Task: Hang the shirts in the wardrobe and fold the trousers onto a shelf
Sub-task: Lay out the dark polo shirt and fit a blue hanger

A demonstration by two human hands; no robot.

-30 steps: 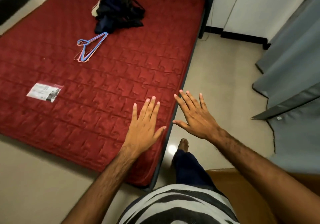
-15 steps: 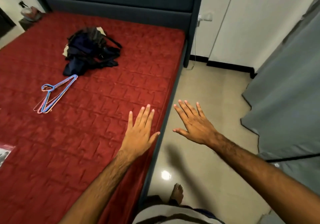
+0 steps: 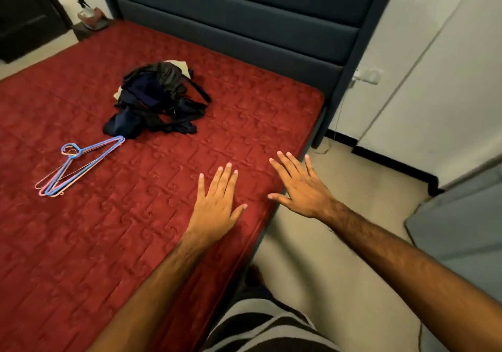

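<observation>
1. Reaching forward above a red quilted mattress (image 3: 163,215), the left hand (image 3: 217,204) and right hand (image 3: 304,191) hold nothing, fingers straight and spread.
2. A dark clothes pile (image 3: 157,101) lies mid-mattress, with blue and pink hangers (image 3: 78,166) just beside it.

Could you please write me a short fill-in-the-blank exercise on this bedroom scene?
1. The pile of dark clothes lies on the ____ mattress.
2. The blue and pink ____ lie just in front of the pile.
3. The left hand and right hand hold ____.
4. The fingers of both hands are ____.

Missing words: red; hangers; nothing; straight
</observation>
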